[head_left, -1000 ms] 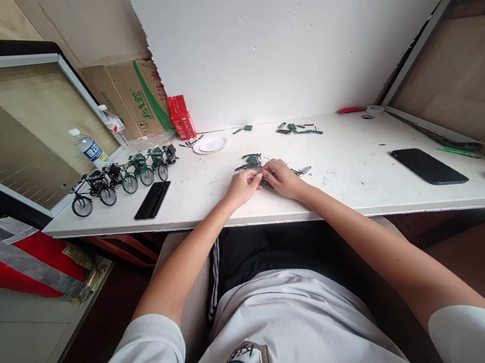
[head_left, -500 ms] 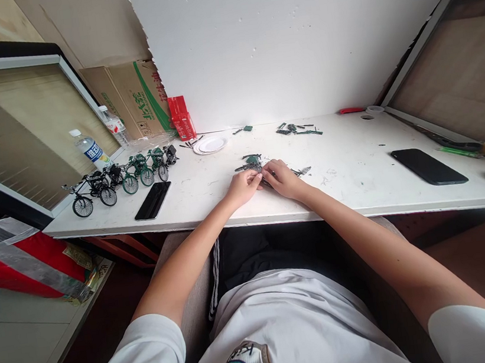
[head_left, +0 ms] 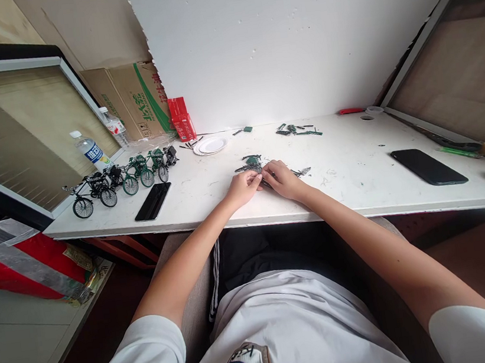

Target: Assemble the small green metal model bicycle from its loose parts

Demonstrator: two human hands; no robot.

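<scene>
My left hand and my right hand meet close above the white table, thumbs and fingers pinched together. Between the fingertips is a small dark model bicycle part, mostly hidden by the hands. Just beyond them lie a green piece and thin dark parts, some resembling small wheels. More dark bits stick out to the right of my right hand. At the table's left stand several model bicycles, a black one in front and green ones behind.
Loose black and green parts lie toward the back, near a small green piece. White paper plates sit by a red packet. A phone lies left and a black phone right. Bottles stand behind the bicycles.
Both hands stay in the same place, with only a slight shift of the fingers. The camera view has tilted very slightly; nothing else visibly moves.
</scene>
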